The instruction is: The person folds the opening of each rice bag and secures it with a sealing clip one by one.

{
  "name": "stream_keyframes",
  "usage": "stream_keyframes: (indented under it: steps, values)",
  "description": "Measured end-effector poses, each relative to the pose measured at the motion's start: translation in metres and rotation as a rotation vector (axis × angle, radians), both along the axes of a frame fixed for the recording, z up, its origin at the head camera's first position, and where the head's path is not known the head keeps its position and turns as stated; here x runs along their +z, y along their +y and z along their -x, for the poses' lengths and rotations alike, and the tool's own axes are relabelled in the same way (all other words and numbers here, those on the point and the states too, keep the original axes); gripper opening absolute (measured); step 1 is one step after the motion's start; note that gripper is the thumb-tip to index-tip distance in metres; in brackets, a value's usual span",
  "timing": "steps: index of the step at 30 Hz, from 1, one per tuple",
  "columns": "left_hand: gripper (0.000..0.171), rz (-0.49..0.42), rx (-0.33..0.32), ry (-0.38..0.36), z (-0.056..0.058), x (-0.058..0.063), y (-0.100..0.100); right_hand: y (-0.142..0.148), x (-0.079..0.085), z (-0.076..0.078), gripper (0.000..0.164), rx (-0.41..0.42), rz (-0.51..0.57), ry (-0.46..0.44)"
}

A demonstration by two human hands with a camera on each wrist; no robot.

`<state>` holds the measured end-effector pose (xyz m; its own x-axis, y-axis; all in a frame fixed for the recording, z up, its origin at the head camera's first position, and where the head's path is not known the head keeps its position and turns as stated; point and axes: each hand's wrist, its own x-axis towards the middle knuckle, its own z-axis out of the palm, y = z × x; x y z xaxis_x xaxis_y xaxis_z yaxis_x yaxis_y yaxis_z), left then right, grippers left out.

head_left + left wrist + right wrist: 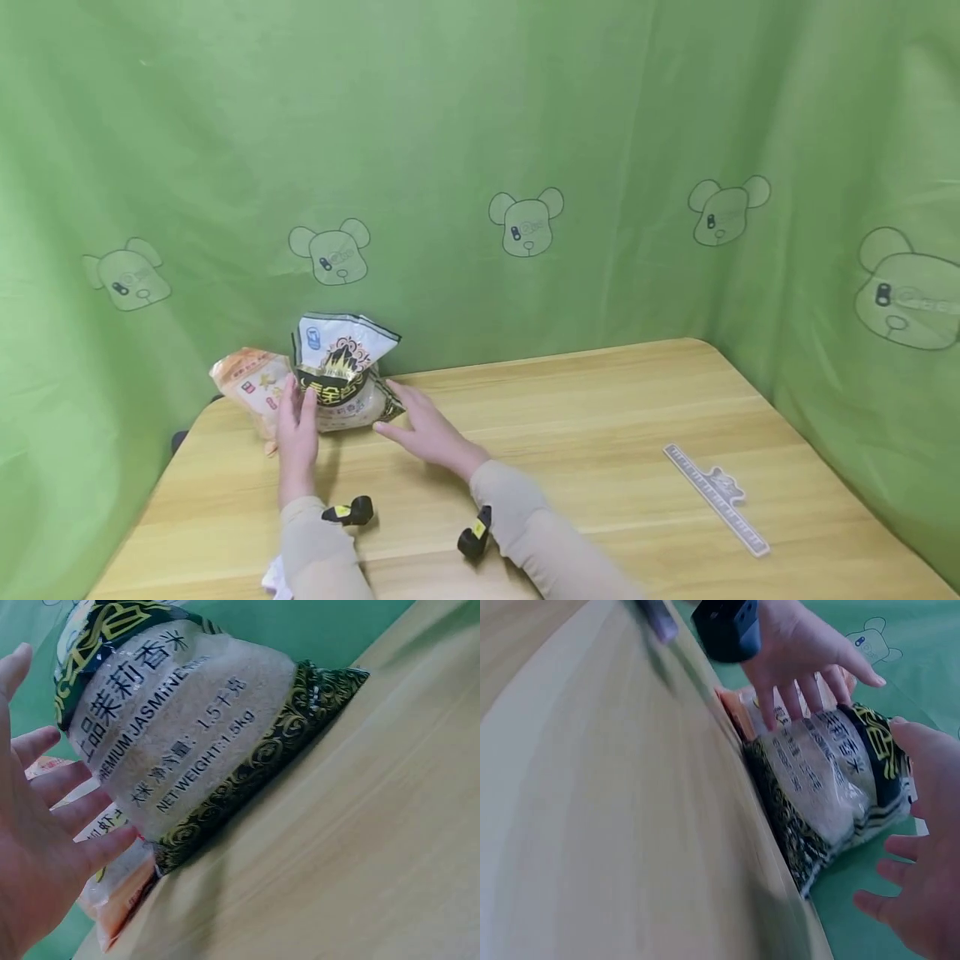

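Between the hands (297,433) (430,427), rice bag (343,379).

Pale beige sleeves (551,542), softly creased — and there, at each wrist, a chunky black camera (362,510), bright yellow label (342,511) showing!

Both forearms are extended forward. The left forearm (318,550) is aligned almost straight ahead; the right forearm (551,533) is angled inward, toward the left. The left hand (297,437) and right hand (433,429) are held apart, with the palms turned toward each other. The left fingers (82,815) are straightened and spread. The right thumb (909,736) is held well apart from the right fingers (902,847), which are loosely extended.
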<state>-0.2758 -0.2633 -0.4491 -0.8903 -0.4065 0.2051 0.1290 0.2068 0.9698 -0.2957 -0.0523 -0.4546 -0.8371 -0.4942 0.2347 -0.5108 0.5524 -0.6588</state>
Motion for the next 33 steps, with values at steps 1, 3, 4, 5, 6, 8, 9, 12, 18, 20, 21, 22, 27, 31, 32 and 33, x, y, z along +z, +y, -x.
stream_keyframes:
  steps: [1, 3, 4, 5, 6, 8, 9, 12, 18, 20, 21, 22, 27, 31, 32, 33]
  values:
    - [0.065, 0.005, -0.007, -0.003, 0.000, 0.000, 0.000, -0.004, 0.001, 0.001, 0.078, 0.004, 0.030, -0.015]
    - [0.063, 0.014, -0.017, -0.014, -0.001, 0.000, 0.001, -0.011, 0.002, 0.002, 0.079, 0.006, 0.080, -0.039]
    - [0.063, 0.014, -0.019, -0.017, 0.000, 0.000, 0.001, -0.014, 0.003, 0.003, 0.080, 0.005, 0.106, -0.051]
    - [0.062, 0.008, -0.020, -0.021, 0.000, 0.000, 0.001, -0.017, 0.004, 0.003, 0.080, 0.000, 0.134, -0.062]
    - [0.062, -0.001, -0.019, -0.019, 0.000, 0.000, 0.002, -0.019, 0.004, 0.004, 0.080, -0.006, 0.160, -0.070]
    - [0.062, -0.014, -0.016, -0.012, 0.001, 0.001, 0.002, -0.023, 0.005, 0.006, 0.081, -0.019, 0.202, -0.072]
    - [0.062, -0.017, -0.016, -0.006, 0.001, 0.001, 0.002, -0.024, 0.005, 0.007, 0.082, -0.022, 0.220, -0.070]
    - [0.062, -0.012, -0.019, 0.014, 0.003, 0.000, 0.002, -0.028, 0.006, 0.009, 0.083, -0.014, 0.248, -0.063]
    - [0.061, -0.002, 0.006, 0.043, 0.006, -0.002, 0.001, -0.034, 0.007, 0.012, 0.081, 0.021, 0.252, -0.076]
    - [0.060, -0.004, 0.013, 0.045, 0.006, -0.003, 0.001, -0.034, 0.005, 0.013, 0.082, 0.024, 0.260, -0.089]
    - [0.060, -0.003, 0.014, 0.043, 0.006, -0.003, 0.001, -0.035, 0.003, 0.014, 0.082, 0.024, 0.266, -0.094]
    - [0.060, -0.003, 0.015, 0.041, 0.006, -0.003, 0.002, -0.035, 0.002, 0.015, 0.082, 0.025, 0.274, -0.098]
    - [0.058, -0.001, 0.012, 0.045, 0.004, -0.003, 0.004, -0.035, -0.002, 0.018, 0.081, 0.040, 0.299, -0.101]
    - [0.056, -0.007, 0.017, 0.072, 0.005, -0.003, 0.005, -0.037, 0.000, 0.019, 0.083, 0.060, 0.303, -0.108]
    - [0.056, -0.010, 0.019, 0.082, 0.005, -0.003, 0.005, -0.037, 0.000, 0.019, 0.084, 0.060, 0.301, -0.114]
    - [0.055, -0.014, 0.018, 0.088, 0.006, -0.003, 0.006, -0.038, 0.000, 0.020, 0.085, 0.058, 0.298, -0.119]
